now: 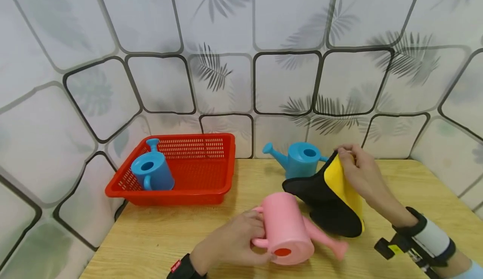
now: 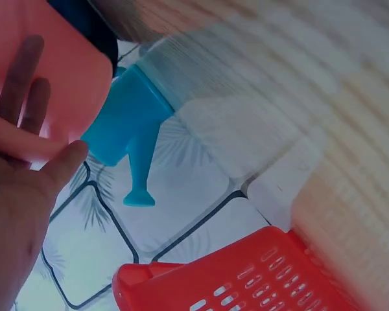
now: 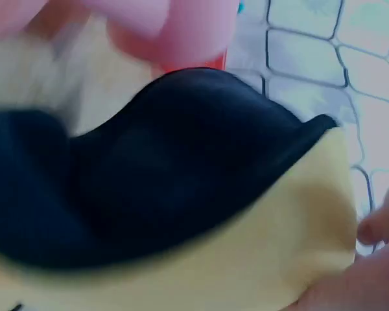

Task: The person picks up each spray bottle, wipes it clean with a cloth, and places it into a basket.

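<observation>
A pink watering can (image 1: 284,224) is tipped over low above the wooden table, its spout pointing to the lower right. My left hand (image 1: 235,239) grips it by the handle; the left wrist view shows fingers passing behind the pink handle (image 2: 19,137). With its fingertips, my right hand (image 1: 360,170) pinches the upper corner of a cloth, black on one face and yellow on the other (image 1: 332,199). The cloth hangs bent beside the pink can. In the right wrist view its yellow side (image 3: 285,214) faces the hand.
A blue watering can (image 1: 302,161) stands behind the cloth, partly covered by it. At the left, a red plastic basket (image 1: 177,199) contains another blue watering can (image 1: 152,172). The wooden table (image 1: 151,237) backs onto a patterned curtain (image 1: 222,82).
</observation>
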Demonstrator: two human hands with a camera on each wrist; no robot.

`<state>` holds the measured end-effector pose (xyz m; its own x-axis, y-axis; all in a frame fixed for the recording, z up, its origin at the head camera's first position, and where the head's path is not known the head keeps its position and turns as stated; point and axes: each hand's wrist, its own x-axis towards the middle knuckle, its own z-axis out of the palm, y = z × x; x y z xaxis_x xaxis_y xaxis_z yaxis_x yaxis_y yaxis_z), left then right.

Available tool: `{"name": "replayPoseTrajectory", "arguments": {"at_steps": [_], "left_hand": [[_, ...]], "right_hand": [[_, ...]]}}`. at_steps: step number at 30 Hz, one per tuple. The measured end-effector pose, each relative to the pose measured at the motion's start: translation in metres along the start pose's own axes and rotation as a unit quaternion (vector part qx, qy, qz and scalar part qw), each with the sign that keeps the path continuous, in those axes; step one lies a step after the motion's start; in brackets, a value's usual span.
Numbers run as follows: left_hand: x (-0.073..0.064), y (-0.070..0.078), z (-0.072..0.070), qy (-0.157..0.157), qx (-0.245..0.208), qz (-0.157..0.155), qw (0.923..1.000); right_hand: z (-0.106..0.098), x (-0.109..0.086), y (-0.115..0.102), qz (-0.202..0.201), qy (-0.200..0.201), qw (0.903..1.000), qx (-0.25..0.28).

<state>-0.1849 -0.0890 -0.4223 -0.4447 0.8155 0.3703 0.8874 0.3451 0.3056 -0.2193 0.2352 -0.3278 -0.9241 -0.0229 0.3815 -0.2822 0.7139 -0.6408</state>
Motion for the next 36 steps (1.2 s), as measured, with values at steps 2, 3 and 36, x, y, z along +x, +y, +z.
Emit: {"name": "replayPoseTrajectory", "arguments": {"at_steps": [2, 3, 36], "left_hand": [[0.001, 0.002, 0.001, 0.008, 0.044, 0.019, 0.9988], [0.002, 0.003, 0.001, 0.012, 0.055, 0.020, 0.9982], [0.003, 0.015, 0.004, -0.031, 0.138, 0.021, 0.9897]], "right_hand": [[0.007, -0.003, -0.008, -0.016, -0.058, 0.9981, -0.008], [0.012, -0.006, -0.012, -0.038, -0.091, 0.9951, -0.006], [0.055, -0.025, -0.047, -0.465, -0.145, 0.8656, -0.117]]}}
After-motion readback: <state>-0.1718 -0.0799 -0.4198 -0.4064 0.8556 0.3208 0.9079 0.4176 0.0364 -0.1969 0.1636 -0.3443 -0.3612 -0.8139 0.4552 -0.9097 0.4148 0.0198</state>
